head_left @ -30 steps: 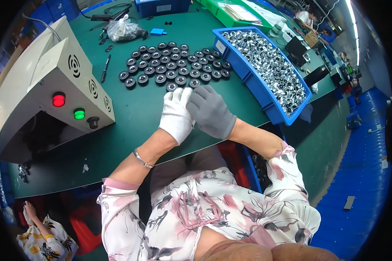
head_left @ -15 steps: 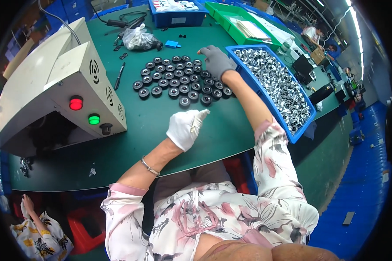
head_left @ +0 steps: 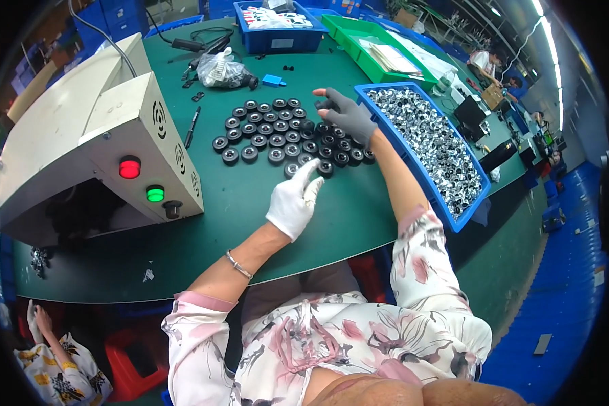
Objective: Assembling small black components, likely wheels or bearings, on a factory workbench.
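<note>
Many small black wheels with bright centres [head_left: 276, 141] lie grouped on the green tabletop. My left hand [head_left: 293, 203], in a white glove, is held open at the near side of the group; its outstretched fingertips are by the front wheels. At the far right of the group is my right hand [head_left: 350, 118], in a grey glove with bare fingertips. Its index finger and thumb are curved around a dark piece [head_left: 323, 105] that looks like one of the wheels, partly hidden by the fingers.
A blue bin of shiny metal rings [head_left: 430, 145] borders my right forearm. On the left stands a cream machine [head_left: 81, 128] with red and green buttons. Behind the wheels are a bagged bundle [head_left: 223, 70], a blue bin [head_left: 277, 42] and a green tray [head_left: 348, 44]. A pen [head_left: 193, 126] lies left.
My left hand has moved forward to the front wheels and its fingers have spread. My right hand's fingers have curled around a dark piece. The whole view has shifted slightly.
</note>
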Demonstrator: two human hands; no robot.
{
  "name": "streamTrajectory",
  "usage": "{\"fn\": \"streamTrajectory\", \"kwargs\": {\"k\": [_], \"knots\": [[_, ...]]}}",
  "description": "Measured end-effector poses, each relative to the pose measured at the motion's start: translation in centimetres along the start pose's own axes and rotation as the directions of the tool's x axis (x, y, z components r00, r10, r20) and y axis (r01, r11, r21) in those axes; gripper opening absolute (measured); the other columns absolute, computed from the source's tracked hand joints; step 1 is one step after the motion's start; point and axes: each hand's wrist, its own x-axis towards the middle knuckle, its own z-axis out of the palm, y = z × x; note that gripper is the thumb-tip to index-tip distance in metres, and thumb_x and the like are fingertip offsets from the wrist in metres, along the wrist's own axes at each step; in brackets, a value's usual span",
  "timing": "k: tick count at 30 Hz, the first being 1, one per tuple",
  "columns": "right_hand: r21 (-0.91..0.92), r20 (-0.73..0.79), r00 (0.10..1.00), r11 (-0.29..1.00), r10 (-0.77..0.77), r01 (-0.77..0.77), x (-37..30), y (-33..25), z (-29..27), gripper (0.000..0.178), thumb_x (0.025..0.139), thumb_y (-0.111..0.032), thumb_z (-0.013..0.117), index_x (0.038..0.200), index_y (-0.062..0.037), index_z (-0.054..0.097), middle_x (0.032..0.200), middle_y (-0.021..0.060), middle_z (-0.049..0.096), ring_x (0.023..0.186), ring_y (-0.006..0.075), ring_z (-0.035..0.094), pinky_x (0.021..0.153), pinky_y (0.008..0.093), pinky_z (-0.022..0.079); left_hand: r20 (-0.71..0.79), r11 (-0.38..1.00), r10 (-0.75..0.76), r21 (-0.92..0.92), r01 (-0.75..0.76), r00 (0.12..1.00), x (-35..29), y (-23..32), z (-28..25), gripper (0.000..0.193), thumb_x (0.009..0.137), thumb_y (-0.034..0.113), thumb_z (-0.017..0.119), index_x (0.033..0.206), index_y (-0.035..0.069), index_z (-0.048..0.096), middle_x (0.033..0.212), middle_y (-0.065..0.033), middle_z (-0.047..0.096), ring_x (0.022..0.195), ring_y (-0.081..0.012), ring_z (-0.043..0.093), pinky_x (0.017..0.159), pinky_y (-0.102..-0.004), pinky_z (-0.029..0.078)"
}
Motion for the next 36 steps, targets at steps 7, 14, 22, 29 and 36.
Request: {"fn": "streamTrajectory", "kwargs": {"k": [7,14,22,29,36], "knots": [[0.865,0.105,0.985,0.475,0.137,-0.159,-11.9,-5.5,4.2,0.047,0.101,-0.043,0.056,0.125,-0.0019,0.059,0.100,0.0026,0.059,0.087,0.0124,0.057,0.079,0.0274,0.049,-0.165,0.995,0.006,0.096,0.010,0.986,0.8,1.6,-0.7,0.059,0.078,0.009,0.081,0.133,0.008,0.060,0.096,-0.0120,0.059,0.082,-0.0290,0.063,0.073,-0.0350,0.054],[0.882,0.085,0.992,0.455,0.096,-0.120,-15.3,-8.2,7.0,0.054,0.101,-0.048,0.055,0.127,-0.0008,0.058,0.108,0.0026,0.062,0.095,0.0099,0.060,0.082,0.0242,0.049,-0.061,0.970,0.242,0.044,-0.239,0.968,0.2,2.1,-0.5,0.050,0.067,0.006,0.086,0.114,0.003,0.069,0.109,-0.0146,0.060,0.094,-0.0295,0.064,0.080,-0.0347,0.053],[0.915,0.150,0.983,0.363,0.104,-0.178,-15.6,-6.2,7.5,0.055,0.099,-0.049,0.057,0.127,-0.0018,0.057,0.114,0.0042,0.063,0.100,0.0113,0.062,0.085,0.0259,0.051,-0.051,0.971,0.238,-0.003,-0.239,0.970,-0.1,2.1,-0.3,0.050,0.065,0.004,0.085,0.112,0.002,0.068,0.105,-0.0154,0.059,0.093,-0.0328,0.062,0.080,-0.0387,0.053],[0.951,0.179,0.973,0.226,0.149,-0.209,-15.0,-7.6,8.1,0.052,0.099,-0.048,0.059,0.124,-0.0026,0.058,0.112,0.0035,0.062,0.099,0.0119,0.062,0.085,0.0275,0.051,-0.080,0.971,0.237,-0.005,-0.238,0.968,0.2,1.5,-0.6,0.048,0.065,0.006,0.087,0.108,0.002,0.067,0.105,-0.0148,0.060,0.092,-0.0321,0.063,0.079,-0.0384,0.054],[0.923,0.152,0.957,0.311,0.245,-0.226,-14.9,-7.1,8.3,0.043,0.103,-0.039,0.055,0.124,-0.0018,0.058,0.112,0.0046,0.064,0.100,0.0119,0.063,0.088,0.0290,0.052,-0.172,0.986,0.103,0.144,-0.078,0.980,0.0,1.0,-0.1,0.050,0.065,0.006,0.088,0.109,0.001,0.066,0.107,-0.0136,0.062,0.094,-0.0276,0.068,0.080,-0.0328,0.056]]}}
